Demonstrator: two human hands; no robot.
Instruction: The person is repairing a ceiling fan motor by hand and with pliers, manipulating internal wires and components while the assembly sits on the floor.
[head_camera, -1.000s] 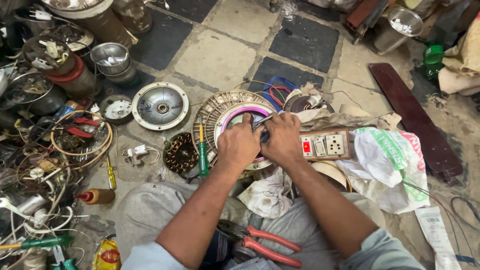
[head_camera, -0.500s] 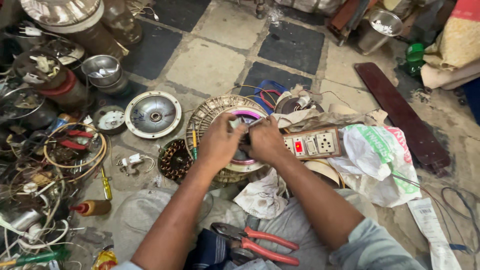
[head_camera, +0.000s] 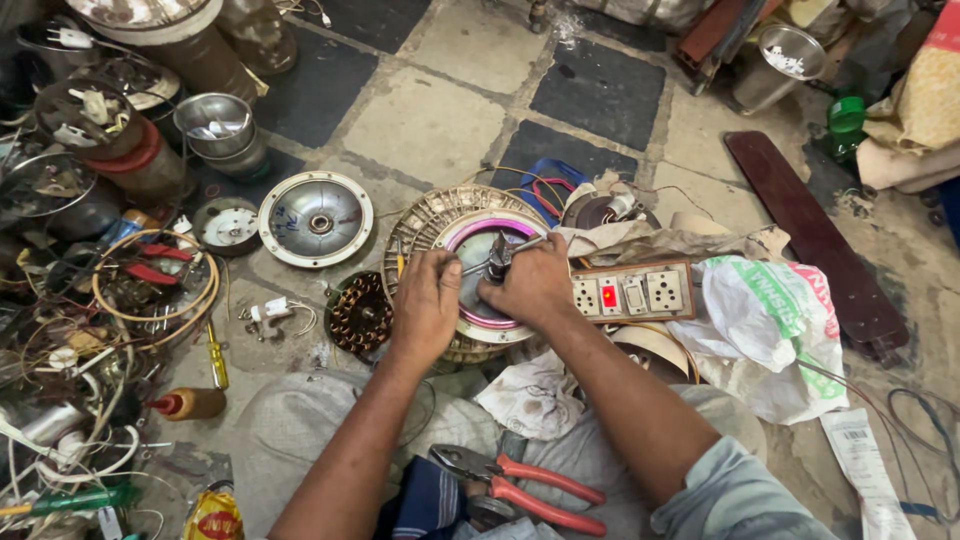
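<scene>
A round fan motor housing (head_camera: 455, 215) with a pink ring lies on the tiled floor in front of me. Both my hands rest on its hub. My left hand (head_camera: 425, 305) pinches the near end of a thin metal tool (head_camera: 522, 245) that lies across the hub. My right hand (head_camera: 535, 288) is closed around a small dark part (head_camera: 497, 257) at the centre. A copper-wound stator (head_camera: 356, 312) lies just left of my left wrist. Red-handled pliers (head_camera: 525, 485) lie on my lap.
A white socket strip (head_camera: 632, 293) with a lit red switch sits right of my right hand, with a plastic bag (head_camera: 775, 320) and a brown fan blade (head_camera: 815, 235) beyond. A round metal cover (head_camera: 316, 218), steel bowls (head_camera: 215, 125), wire coils (head_camera: 150, 285) and a screwdriver (head_camera: 215, 355) crowd the left.
Both hands stay on the hub and have shifted only a little. The thin metal tool now shows across the centre. My head view has drifted, so the scene sits slightly differently.
</scene>
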